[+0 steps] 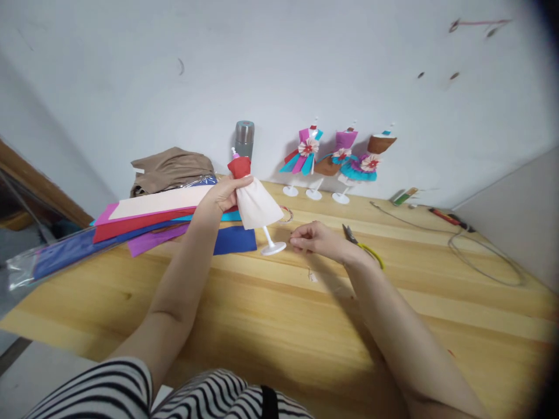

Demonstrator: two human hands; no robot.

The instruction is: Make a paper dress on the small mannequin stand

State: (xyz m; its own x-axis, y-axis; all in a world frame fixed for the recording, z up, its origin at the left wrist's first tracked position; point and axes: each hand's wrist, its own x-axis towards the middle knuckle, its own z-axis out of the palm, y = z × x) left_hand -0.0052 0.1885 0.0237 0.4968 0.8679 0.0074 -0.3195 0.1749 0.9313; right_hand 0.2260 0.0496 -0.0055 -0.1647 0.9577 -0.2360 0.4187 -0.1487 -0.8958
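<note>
Left hand [226, 193] gripping, thumb across the front, I have the small dress form [257, 201] by its waist, where the red bodice [240, 168] meets the pale skirt [264, 210]. It leans, top to the left, right of the cloth stack [152, 205]; whether its round white base [273, 249] touches the tabletop [271, 314] I cannot tell. My right hand [315, 240] hangs just right of that base, fingers curled and thumb near the forefinger; I cannot tell if anything tiny sits between them.

I judge the form light and probably plastic, stiff in the stem but soft and easily creased in the skirt. The waist makes a good hold; the thin stem would serve too, though squeezing the cloth could drag it out of shape. I don't expect it to be slippery.

On the left, the cloth stack and the blue piece [236, 240] crowd the base. On the far side, three dressed forms [345, 154] stand before the wall, with the flask [244, 137] behind mine. Scissors [350, 234] lie just beyond my right wrist, blades pointing far, so swinging right needs care. Most room lies toward me, before the near edge.
</note>
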